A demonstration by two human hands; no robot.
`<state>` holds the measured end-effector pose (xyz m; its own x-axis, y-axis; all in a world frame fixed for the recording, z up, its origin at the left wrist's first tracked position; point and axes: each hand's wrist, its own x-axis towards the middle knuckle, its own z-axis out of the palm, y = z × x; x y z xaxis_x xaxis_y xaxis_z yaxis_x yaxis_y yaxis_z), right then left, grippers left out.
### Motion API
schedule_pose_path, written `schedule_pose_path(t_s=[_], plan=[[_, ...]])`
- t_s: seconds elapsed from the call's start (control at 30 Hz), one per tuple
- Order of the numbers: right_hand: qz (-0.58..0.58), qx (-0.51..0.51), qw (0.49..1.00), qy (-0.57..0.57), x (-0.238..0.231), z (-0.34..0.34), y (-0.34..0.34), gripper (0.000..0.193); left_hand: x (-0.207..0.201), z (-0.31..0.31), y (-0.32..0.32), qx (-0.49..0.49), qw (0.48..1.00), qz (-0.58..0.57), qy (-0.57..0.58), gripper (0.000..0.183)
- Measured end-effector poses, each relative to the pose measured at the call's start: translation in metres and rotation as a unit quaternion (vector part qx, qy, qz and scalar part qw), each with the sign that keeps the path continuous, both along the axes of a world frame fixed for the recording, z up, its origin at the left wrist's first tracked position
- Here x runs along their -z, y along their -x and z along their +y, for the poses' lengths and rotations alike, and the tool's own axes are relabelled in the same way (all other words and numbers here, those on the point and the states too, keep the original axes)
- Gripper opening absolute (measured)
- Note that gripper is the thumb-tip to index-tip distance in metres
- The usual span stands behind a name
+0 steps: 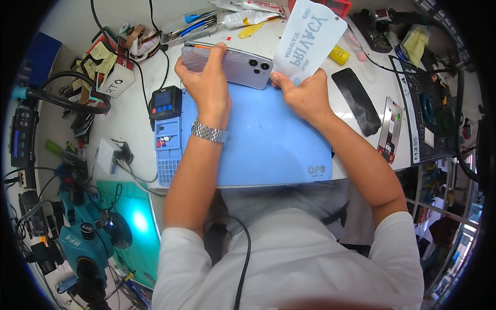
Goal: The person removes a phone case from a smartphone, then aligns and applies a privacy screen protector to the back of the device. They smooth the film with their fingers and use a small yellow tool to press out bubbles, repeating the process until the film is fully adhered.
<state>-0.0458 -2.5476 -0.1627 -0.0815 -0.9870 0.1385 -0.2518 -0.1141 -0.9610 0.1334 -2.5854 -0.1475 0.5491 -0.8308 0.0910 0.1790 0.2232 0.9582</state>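
Note:
My left hand grips a silver-lilac smartphone by its left part, thumb on the back. The phone is tilted up on its long edge at the far side of the blue work mat, its camera lenses toward me at the right end. What its screen side looks like is hidden. Between thumb and fingers, my right hand pinches a white printed sheet with rounded corners, held up just right of the phone. The sheet's lower corner is close to the phone's right end; whether they touch I cannot tell.
Left of the mat are a small black device with a screen and a blue parts tray. A dark phone-shaped panel and a metal strip lie right. Tubes lie behind; a teal microscope stands lower left.

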Motion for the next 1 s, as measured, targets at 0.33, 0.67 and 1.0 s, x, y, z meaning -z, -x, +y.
schedule_pose_path(t_s=[0.33,0.67,1.0], plan=[[-0.113,0.064,0.991,0.035,-0.028,-0.019,0.032,0.014,-0.024,0.013,-0.008,0.064,0.903,-0.424,0.012,0.084],[-0.129,0.014,0.991,-0.019,-0.034,-0.017,0.039,0.016,-0.018,0.023,0.003,0.138,0.74,-0.653,0.083,0.087],[-0.023,-0.007,1.0,-0.016,-0.042,-0.017,0.047,0.034,-0.011,0.022,0.006,0.135,0.755,-0.63,0.121,0.079]])
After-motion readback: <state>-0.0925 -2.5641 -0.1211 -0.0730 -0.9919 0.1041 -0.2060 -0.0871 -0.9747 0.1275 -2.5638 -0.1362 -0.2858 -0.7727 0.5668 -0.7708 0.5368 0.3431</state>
